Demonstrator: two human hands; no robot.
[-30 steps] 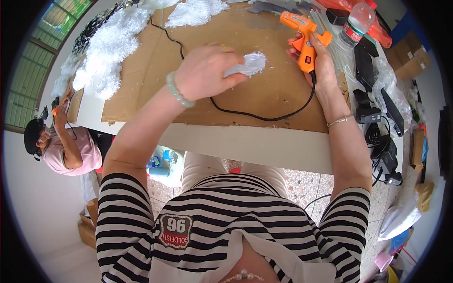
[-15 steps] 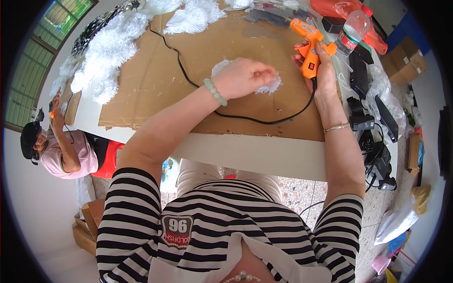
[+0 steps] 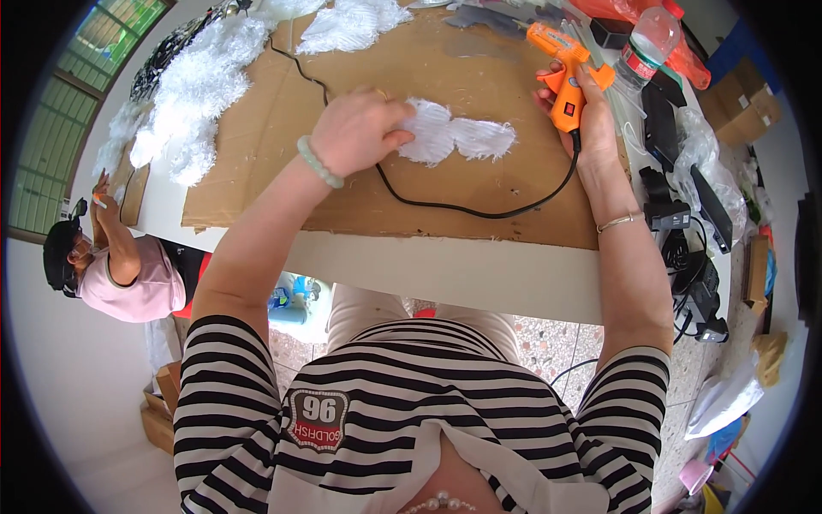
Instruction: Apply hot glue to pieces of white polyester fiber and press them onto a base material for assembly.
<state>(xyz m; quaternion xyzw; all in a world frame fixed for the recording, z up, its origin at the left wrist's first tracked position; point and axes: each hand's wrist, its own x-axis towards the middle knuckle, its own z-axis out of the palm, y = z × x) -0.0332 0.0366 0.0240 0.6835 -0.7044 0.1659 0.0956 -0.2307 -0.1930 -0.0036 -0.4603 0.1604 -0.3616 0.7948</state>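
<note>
The left hand lies palm down on the left end of a white feathery piece, its fingers bent and pressing the fluff flat against the brown cardboard sheet that covers most of the white table. The feathery piece sits near the middle of the cardboard, stretching rightward from under the hand, its right half bare. The right hand is wrapped around the handle of an orange glue gun, fingers closed on the grip, with the nozzle pointing to the far left and held just right of the feathery piece, apart from it. A black cord runs from the gun's base in a loop across the cardboard, passing near the left wrist and on toward the far edge. More white fluffy material is heaped along the far left of the table. A clear plastic bottle stands at the far right, and black gear clutters the right edge. Another person in a pink top sits low at the left.
</note>
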